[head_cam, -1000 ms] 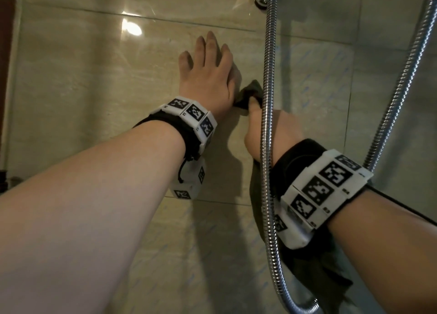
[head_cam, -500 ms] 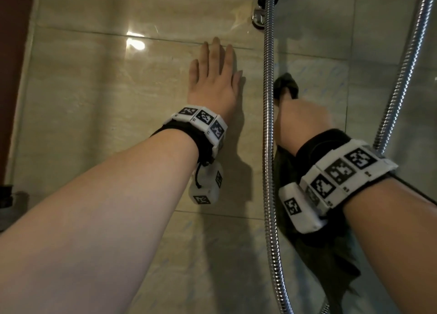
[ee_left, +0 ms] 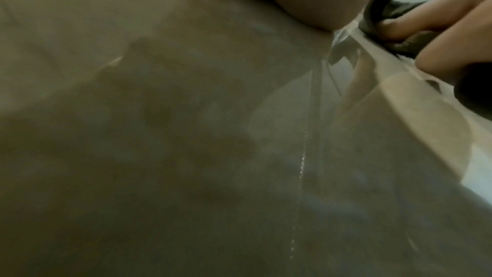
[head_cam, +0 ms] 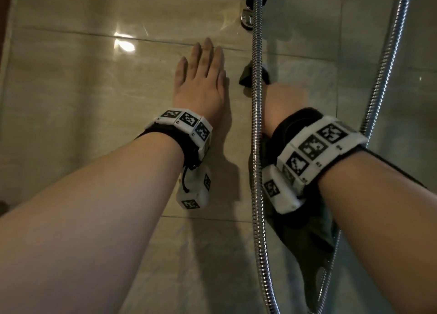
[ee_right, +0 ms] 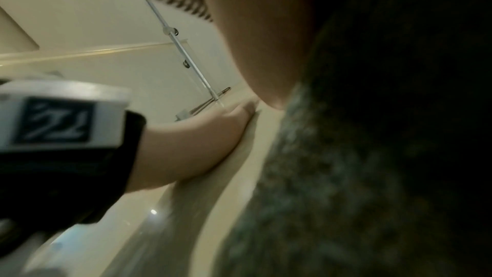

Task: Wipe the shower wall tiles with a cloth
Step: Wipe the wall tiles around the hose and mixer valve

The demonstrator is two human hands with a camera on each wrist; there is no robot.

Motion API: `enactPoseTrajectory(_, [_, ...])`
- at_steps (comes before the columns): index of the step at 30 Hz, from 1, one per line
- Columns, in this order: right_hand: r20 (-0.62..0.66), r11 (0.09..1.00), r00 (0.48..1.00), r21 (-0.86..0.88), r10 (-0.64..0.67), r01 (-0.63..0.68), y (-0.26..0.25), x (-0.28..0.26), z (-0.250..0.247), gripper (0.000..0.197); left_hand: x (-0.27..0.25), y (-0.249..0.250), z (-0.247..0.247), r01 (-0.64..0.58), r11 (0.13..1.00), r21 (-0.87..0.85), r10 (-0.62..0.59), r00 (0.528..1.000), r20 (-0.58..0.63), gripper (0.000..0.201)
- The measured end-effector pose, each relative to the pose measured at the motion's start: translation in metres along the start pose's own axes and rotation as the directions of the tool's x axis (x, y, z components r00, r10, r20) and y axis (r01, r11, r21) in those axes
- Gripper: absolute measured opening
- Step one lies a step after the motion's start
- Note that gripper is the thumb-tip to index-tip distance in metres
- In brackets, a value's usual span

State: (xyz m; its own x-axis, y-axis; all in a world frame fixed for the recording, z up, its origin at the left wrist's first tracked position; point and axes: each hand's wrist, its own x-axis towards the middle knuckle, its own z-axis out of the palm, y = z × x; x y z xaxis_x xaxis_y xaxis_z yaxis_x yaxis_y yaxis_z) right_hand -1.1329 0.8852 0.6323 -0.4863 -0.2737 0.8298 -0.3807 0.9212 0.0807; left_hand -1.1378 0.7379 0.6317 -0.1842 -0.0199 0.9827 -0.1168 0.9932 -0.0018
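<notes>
Wiping step is in hand: dark cloth [head_cam: 250, 76] is gripped by right hand [head_cam: 285, 101] and pressed on wall tiles [head_cam: 71, 105], frame centre-right, behind shower hose [head_cam: 256, 124]. Left hand [head_cam: 201, 84] is laid flat, fingers straight, centre. Next stroke prob. needs hose avoided.

left hand [head_cam: 201, 84]: flat, fingers straight | right hand [head_cam: 283, 101]: fingers curled, gripping

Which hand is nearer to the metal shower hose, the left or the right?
Right. The right hand, gripping the dark cloth, sits directly behind the shower hose, overlapping it. The left hand lies flat on the wall tile, clearly left of it.
</notes>
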Motion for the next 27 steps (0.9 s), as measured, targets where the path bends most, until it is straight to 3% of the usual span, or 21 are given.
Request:
enactPoseTrajectory(3, [-0.012,0.996,0.999,-0.082,0.039,-0.04,0.008,0.004,-0.011,0.043,-0.002,0.0,0.0,-0.004,1.0,0.002,0.004,1.0,-0.017,0.052])
enactPoseTrajectory(7, [0.041,0.994,0.994,-0.054,0.097,-0.095,0.009,-0.005,-0.007,0.054,-0.002,0.001,-0.001,0.005,1.0,0.002,-0.005,1.0,0.004,0.052])
enactPoseTrajectory(11, [0.026,0.996,0.998,0.07,0.053,-0.054,0.0,-0.021,0.008,0.028,-0.002,0.003,-0.002,0.016,1.0,-0.003,-0.016,1.0,0.023,0.053])
enactPoseTrajectory(16, [0.02,0.972,0.999,0.23,0.039,-0.042,-0.015,-0.01,0.014,0.035,-0.001,0.002,-0.003,0.008,1.0,-0.008,-0.008,0.999,0.036,0.053])
enactPoseTrajectory(21, [-0.058,1.0,0.998,-0.025,0.002,-0.003,-0.005,0.011,-0.011,0.03,-0.002,-0.001,-0.001,0.003,1.0,-0.016,-0.003,1.0,0.003,0.052])
enactPoseTrajectory(27, [-0.006,0.989,0.993,-0.092,0.115,-0.115,0.012,0.018,-0.014,0.054,-0.003,0.0,-0.002,-0.001,1.0,-0.01,0.001,1.0,-0.007,0.052])
